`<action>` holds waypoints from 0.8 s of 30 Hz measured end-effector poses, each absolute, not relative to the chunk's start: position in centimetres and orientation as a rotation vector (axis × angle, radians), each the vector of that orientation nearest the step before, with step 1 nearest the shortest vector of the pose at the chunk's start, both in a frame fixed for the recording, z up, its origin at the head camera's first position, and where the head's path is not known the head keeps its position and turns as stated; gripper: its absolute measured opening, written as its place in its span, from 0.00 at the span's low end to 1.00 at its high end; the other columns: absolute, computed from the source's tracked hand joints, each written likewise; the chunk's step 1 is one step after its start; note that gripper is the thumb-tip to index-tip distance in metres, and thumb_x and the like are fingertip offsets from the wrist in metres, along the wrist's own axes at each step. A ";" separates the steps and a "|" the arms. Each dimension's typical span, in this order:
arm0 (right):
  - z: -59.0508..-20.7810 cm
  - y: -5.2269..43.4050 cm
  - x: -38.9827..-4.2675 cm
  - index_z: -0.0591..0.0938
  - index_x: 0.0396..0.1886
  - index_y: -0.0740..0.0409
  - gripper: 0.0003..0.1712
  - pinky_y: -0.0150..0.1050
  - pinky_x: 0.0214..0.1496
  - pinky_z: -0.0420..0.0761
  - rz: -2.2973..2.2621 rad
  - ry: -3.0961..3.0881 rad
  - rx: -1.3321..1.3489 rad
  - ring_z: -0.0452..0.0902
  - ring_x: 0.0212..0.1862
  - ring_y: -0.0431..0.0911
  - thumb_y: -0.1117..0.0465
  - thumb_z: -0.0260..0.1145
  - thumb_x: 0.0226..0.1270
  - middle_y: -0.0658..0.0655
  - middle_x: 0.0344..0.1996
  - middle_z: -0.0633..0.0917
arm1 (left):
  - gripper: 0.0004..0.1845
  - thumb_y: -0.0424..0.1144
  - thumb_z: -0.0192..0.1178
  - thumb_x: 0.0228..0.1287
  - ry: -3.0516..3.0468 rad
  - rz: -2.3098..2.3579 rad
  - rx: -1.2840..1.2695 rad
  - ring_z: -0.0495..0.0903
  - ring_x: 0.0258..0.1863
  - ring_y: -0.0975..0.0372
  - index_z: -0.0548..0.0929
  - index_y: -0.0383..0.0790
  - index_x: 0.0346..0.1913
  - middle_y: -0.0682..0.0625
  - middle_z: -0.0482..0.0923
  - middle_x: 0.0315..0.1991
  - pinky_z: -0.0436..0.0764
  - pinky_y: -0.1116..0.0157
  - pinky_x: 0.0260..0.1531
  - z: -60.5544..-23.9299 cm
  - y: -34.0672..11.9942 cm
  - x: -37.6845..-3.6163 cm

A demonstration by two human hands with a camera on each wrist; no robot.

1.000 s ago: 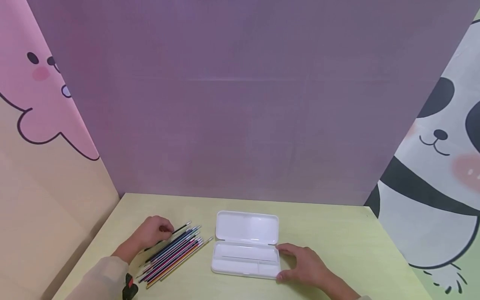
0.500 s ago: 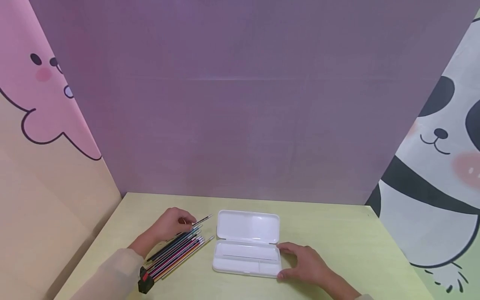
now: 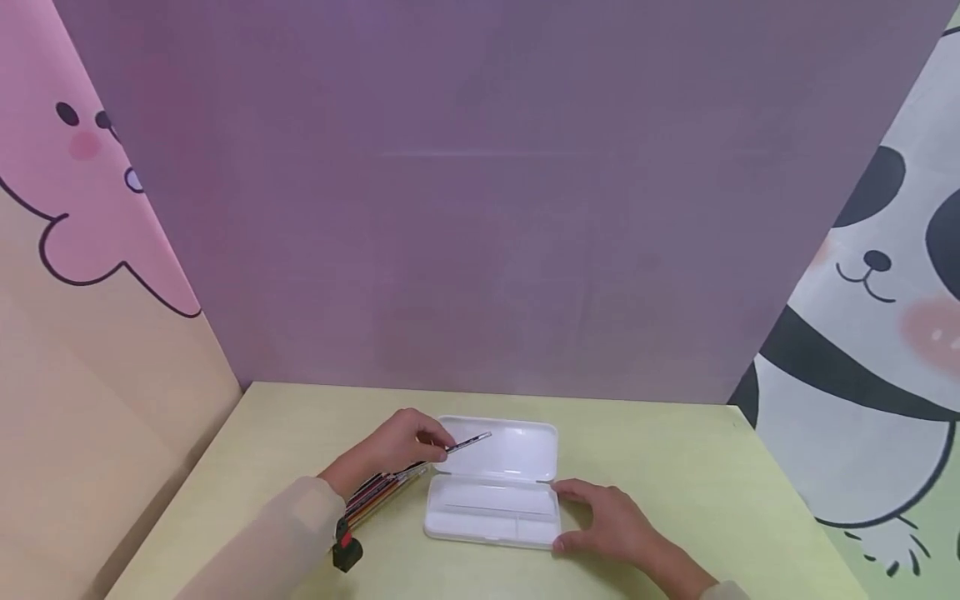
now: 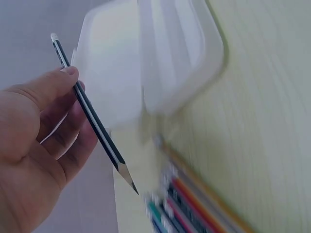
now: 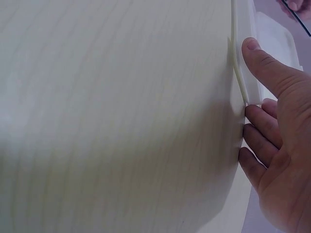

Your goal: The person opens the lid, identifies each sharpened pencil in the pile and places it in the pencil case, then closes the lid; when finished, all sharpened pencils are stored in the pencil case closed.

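A white pencil case (image 3: 491,508) lies open on the yellow-green table, its lid (image 3: 510,450) folded back. My left hand (image 3: 405,446) pinches a dark striped pencil (image 3: 467,442) and holds it over the lid's left part. In the left wrist view the pencil (image 4: 92,116) sits between thumb and fingers, its sharpened tip pointing down. My right hand (image 3: 607,521) rests against the case's right end, fingers (image 5: 257,141) touching its edge (image 5: 238,77) and thumb along the rim. A bundle of coloured pencils (image 3: 378,487) lies left of the case, partly hidden by my left forearm.
A purple backdrop (image 3: 480,208) stands behind the table, with a pink cartoon panel (image 3: 90,250) on the left and a panda panel (image 3: 862,333) on the right. A black and red wrist strap (image 3: 347,550) shows on my left sleeve. Bare table (image 3: 675,467) lies right of the case.
My left hand has lifted one dark pencil from the bundle and carried it right, over the case's lid. The right hand has stayed at the case's right end.
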State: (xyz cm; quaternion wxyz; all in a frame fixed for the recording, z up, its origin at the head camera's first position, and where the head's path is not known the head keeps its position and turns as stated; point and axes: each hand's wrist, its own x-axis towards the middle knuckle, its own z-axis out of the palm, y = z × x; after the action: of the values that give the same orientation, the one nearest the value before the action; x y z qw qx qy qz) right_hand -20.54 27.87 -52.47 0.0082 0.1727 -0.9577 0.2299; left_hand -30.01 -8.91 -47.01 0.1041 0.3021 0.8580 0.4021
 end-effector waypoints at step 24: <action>-52.4 27.6 -20.4 0.83 0.61 0.43 0.47 0.53 0.57 0.80 0.753 -3.011 0.507 0.83 0.56 0.50 0.31 0.82 0.38 0.48 0.57 0.87 | 0.11 0.29 0.73 0.60 2.369 1.128 0.902 0.78 0.31 0.69 0.93 0.48 0.41 0.59 0.85 0.31 0.80 0.72 0.36 -50.8 -0.7 -28.7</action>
State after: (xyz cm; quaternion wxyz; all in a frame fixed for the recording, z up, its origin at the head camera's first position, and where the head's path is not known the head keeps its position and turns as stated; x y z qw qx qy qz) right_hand -20.44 27.60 -52.39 -0.0017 0.1613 -0.9574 0.2393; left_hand -28.74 -0.73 -50.76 0.1825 0.3197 0.8395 0.3996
